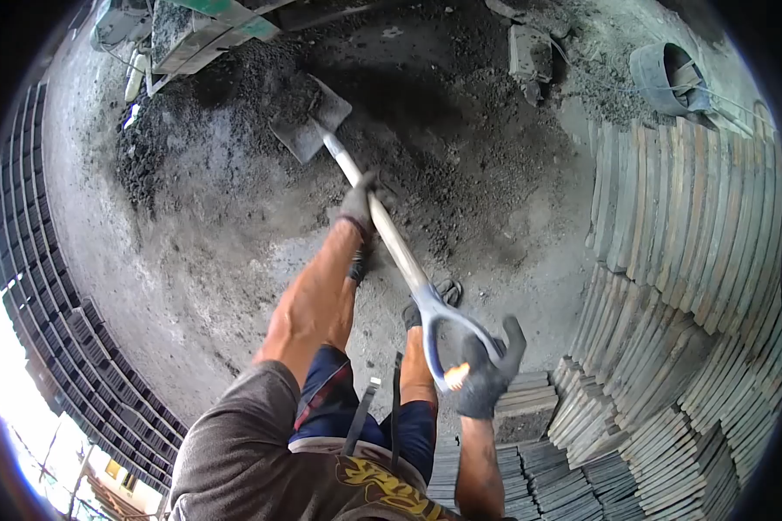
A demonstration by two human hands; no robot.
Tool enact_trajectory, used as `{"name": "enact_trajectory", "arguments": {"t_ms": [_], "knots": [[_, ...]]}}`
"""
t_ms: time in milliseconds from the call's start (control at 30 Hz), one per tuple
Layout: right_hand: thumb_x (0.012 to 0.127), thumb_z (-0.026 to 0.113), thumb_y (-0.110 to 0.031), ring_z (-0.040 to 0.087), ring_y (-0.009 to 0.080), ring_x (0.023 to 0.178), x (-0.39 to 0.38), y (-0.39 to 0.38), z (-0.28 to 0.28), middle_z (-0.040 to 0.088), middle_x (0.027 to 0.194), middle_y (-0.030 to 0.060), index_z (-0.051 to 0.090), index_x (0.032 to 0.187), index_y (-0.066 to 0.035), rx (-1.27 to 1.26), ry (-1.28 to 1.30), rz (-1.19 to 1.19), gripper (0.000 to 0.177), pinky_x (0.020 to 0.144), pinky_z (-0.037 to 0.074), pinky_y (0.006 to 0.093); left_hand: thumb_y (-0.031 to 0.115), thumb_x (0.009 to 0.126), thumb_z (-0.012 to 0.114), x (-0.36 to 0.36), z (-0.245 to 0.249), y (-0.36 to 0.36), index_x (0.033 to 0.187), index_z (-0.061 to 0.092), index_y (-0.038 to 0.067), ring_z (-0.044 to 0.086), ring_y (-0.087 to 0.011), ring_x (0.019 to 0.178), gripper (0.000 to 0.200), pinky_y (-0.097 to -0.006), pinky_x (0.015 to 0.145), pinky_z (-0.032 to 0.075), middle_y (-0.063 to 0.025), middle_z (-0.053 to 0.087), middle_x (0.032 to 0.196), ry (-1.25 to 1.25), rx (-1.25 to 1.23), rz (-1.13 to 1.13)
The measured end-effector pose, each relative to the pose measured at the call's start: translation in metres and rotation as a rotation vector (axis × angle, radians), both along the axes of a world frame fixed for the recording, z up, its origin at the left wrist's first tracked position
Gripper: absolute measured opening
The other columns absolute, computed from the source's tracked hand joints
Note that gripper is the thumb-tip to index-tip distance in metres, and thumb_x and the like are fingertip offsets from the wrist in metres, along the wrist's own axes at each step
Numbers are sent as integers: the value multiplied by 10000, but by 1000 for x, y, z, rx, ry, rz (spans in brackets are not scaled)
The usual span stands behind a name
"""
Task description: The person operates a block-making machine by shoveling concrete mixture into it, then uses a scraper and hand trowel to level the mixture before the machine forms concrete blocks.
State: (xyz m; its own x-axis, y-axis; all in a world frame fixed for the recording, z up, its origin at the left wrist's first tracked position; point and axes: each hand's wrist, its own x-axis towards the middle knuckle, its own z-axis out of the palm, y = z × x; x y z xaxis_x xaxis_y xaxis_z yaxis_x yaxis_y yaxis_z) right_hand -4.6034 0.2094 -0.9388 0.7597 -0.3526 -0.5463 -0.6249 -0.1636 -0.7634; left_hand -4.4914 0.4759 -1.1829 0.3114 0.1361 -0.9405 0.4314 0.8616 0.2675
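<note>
I hold a shovel with both gloved hands. My left hand grips the pale shaft partway down. My right hand, in a dark glove, is closed around the D-shaped handle at the near end. The metal blade is raised just above a heap of dark grey sand or mortar mix on the concrete floor. My sandalled feet stand below the shaft.
Stacks of flat boards or pallets fill the right side and the near right. Rows of dark concrete blocks curve along the left. A bucket lies at the far right, and a machine frame stands at the far left.
</note>
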Motion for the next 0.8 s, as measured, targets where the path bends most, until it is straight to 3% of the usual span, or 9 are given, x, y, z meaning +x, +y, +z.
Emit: {"name": "enact_trajectory", "arguments": {"t_ms": [67,167,200,233,367,433,500,600,800], "knots": [[751,619,19,481,106,545,-23,-43,4,529,690,32,342,1334,-28,-108,-24,74,647,499,414,265,326,871,575,-24,20,-37,725,498,111,507,-185,443,271,-324,436,487,-24,481,540,-4,-76,3],[769,678,-102,529,175,803,-78,-123,56,532,940,89,376,1317,31,-272,90,-53,640,756,441,310,352,877,544,-83,32,-129,733,547,72,568,-196,510,315,-341,479,493,-65,549,584,-16,28,-256],[772,689,-130,551,206,897,-97,-151,80,530,1024,106,392,1308,53,-293,161,-126,640,855,448,329,218,838,591,-85,72,-162,828,517,66,549,-186,489,169,-325,447,474,-53,524,606,34,-162,-26],[760,665,-93,556,216,893,-105,-162,104,532,1019,104,400,1304,59,-277,195,-216,623,857,451,332,218,857,614,-107,71,-191,861,516,48,569,-203,506,196,-345,464,502,-85,556,657,45,-169,-286],[707,628,-18,565,219,850,-92,-168,168,544,987,99,417,1302,48,-170,220,-512,635,800,479,330,162,833,653,-135,102,-280,916,482,15,591,-244,540,239,-417,507,567,-107,550,708,224,-481,-149],[690,632,-22,563,210,830,-95,-177,144,551,978,100,417,1307,29,-80,255,-611,656,773,486,334,158,823,665,-96,116,-253,900,487,22,576,-234,525,237,-409,487,558,-96,546,708,159,-323,-214],[687,649,-66,533,241,955,-82,-173,87,516,1105,147,394,1322,15,-151,165,-399,689,854,452,364,160,828,660,-88,-3,-217,883,491,27,554,-225,504,222,-394,469,542,-82,528,672,-31,-167,-335],[709,657,-97,465,272,1116,-11,-114,89,429,1261,191,364,1337,24,-105,218,-490,704,950,399,373,203,836,653,-43,25,-187,823,502,46,544,-206,488,218,-372,462,530,-66,517,624,132,-372,-199],[792,642,-103,551,175,773,-69,-162,123,516,951,97,357,1354,32,-393,40,-57,644,674,489,293,193,839,640,-74,43,-231,776,504,67,537,-219,457,196,-394,436,522,-60,501,608,79,-422,6]]}}
